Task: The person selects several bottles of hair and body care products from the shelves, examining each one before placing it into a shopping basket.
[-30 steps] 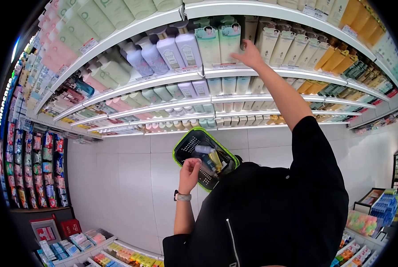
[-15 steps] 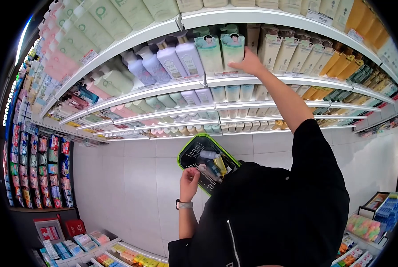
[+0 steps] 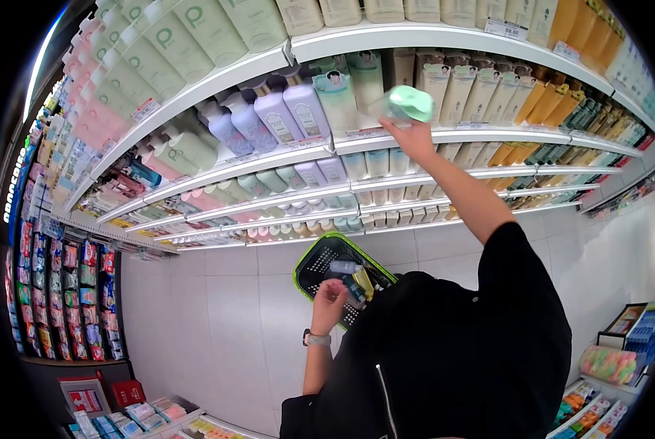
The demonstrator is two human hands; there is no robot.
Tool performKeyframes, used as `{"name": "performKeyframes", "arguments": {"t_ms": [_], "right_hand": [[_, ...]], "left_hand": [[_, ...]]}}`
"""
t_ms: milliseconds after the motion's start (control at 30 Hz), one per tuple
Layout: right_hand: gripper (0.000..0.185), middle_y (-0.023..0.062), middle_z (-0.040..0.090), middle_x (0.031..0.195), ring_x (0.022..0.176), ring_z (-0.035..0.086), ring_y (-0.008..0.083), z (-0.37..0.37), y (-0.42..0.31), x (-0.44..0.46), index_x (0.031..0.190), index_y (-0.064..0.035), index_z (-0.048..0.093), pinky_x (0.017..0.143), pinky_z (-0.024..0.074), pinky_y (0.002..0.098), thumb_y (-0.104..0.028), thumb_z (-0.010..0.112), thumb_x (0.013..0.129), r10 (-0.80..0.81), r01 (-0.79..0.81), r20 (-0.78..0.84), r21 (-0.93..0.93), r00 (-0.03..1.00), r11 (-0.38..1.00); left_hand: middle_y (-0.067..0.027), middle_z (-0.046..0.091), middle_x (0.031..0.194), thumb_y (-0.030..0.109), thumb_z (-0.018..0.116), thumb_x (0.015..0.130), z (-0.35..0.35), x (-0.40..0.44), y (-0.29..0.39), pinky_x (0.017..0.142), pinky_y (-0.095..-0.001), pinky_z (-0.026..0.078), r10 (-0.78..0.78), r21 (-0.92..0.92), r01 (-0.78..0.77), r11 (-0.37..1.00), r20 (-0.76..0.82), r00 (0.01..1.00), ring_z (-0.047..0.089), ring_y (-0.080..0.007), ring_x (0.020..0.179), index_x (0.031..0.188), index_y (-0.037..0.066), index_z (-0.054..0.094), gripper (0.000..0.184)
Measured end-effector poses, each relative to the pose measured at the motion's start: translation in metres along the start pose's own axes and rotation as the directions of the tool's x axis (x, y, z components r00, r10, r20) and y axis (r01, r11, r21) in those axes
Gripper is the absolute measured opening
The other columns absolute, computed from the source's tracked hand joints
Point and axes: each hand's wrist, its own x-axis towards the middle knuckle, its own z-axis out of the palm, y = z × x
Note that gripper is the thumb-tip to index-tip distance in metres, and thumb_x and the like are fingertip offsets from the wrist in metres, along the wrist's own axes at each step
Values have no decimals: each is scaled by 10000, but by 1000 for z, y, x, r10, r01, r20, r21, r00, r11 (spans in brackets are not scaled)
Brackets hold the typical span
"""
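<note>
My right hand (image 3: pixel 411 137) grips a pump bottle (image 3: pixel 409 104) with a light green top, just in front of the shelf. The bottle tips toward me and its body is mostly hidden and blurred. Beside it on the shelf stands a similar pale green bottle (image 3: pixel 334 99) with a label card. My left hand (image 3: pixel 330 298) is closed, fingers curled, over the near left side of a black basket (image 3: pixel 310 265) with a lime green rim. What those fingers hold, if anything, is hidden. In the basket lie a lilac bottle (image 3: pixel 343 267), a yellow bottle (image 3: pixel 363 280) and dark bottles.
Shelves (image 3: pixel 444 42) packed with bottles curve across the front. Lilac pump bottles (image 3: pixel 277 117) stand left of the green ones, cream bottles (image 3: pixel 457 95) to the right. A rack of packets (image 3: pixel 64 285) is at the left, above a tiled floor (image 3: pixel 217 314).
My right hand has pulled the green-topped bottle out from the shelf and tilted it toward me. My left hand has shifted slightly right and down over the basket.
</note>
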Motion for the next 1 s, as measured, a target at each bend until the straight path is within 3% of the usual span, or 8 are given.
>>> {"name": "performKeyframes", "arguments": {"t_ms": [167,233,300,367,467,733,833,1000], "right_hand": [[577,96,651,1139,1071,633,204,-50,-85,-55,1278,-22,531,936,515,376,-211,799,804,29,-99,165,438,986,893],[545,121,642,1187,1071,648,225,-55,-88,-79,1282,-4,512,932,532,382,-113,774,816,111,-315,325,690,939,651],[443,128,649,1142,1011,669,231,-53,-107,-94,1278,1,506,857,567,389,-139,678,894,311,-636,555,673,772,377],[426,126,649,1129,990,673,220,-46,-124,-107,1274,-3,511,829,573,375,-155,664,907,450,-728,572,561,686,395],[455,129,616,1209,1063,635,204,-30,-113,-128,1344,-27,476,899,537,365,-286,579,985,377,-685,573,582,728,439],[783,175,563,1333,1206,576,283,-40,-137,-129,1404,-17,424,1042,453,425,-659,235,997,356,-667,584,723,729,181],[776,209,569,1322,1184,593,318,-37,-140,-129,1400,-2,418,1027,466,442,-644,257,996,334,-668,601,732,726,135],[466,138,608,1232,1107,623,248,-18,-135,-144,1341,-44,468,954,517,419,-356,491,996,214,-662,633,742,744,105]], "left_hand": [[-37,587,1077,18,652,919,18,11,8,814,-251,503,99,-67,-92,994,111,989,595,-101,894,1330,55,377,496],[-75,567,1164,41,660,920,29,24,27,845,-284,519,179,-39,-175,984,216,960,610,-125,947,1421,52,246,649],[-95,549,1231,49,608,951,48,34,66,911,-333,518,197,-215,-131,968,322,926,620,-198,1033,1493,51,129,723],[-137,556,1287,73,508,1002,67,43,98,904,-383,534,212,-379,-61,923,371,904,642,-271,1044,1484,45,220,562],[-173,590,1287,105,472,1022,91,55,115,935,-417,530,157,-428,41,903,417,895,635,-288,1113,1395,-13,396,398],[-160,599,1273,82,472,1012,86,39,108,897,-410,554,141,-357,40,933,468,873,650,-276,1077,1350,-19,421,356],[-160,601,1265,74,467,1010,81,30,102,893,-400,553,157,-348,22,937,477,865,651,-273,1073,1362,-15,415,367],[-166,601,1261,68,460,1007,64,15,99,889,-386,550,164,-353,9,936,455,875,650,-272,1075,1378,-19,406,384]]}}
